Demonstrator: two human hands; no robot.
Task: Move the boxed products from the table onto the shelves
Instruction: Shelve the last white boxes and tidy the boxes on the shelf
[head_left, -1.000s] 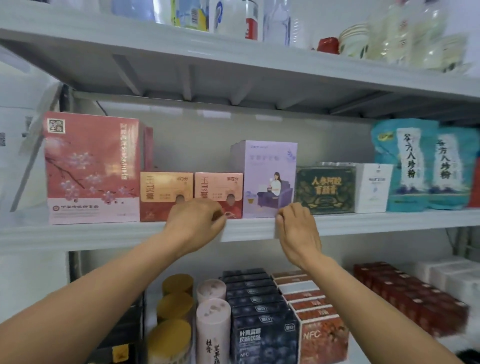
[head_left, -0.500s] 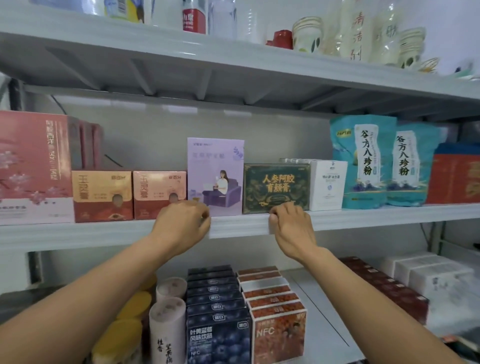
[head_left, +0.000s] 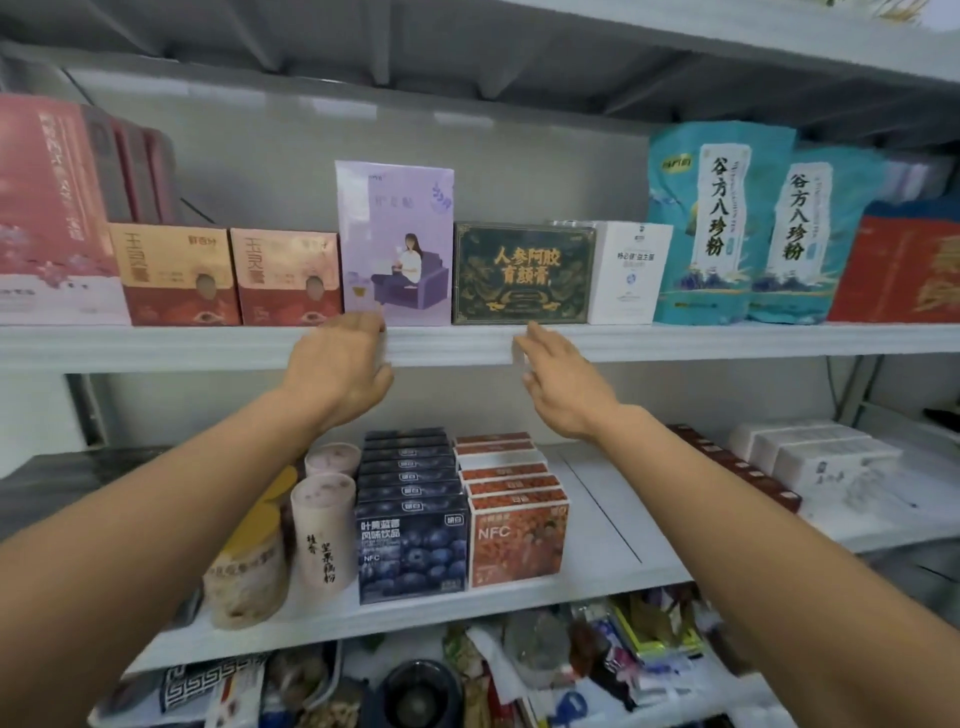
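One purple box (head_left: 395, 239) stands between red box (head_left: 285, 275) and green box (head_left: 524, 273).

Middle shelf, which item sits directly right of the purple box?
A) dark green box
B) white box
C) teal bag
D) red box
A: the dark green box stands immediately right of the purple box on the middle shelf, and the white box comes only after it.
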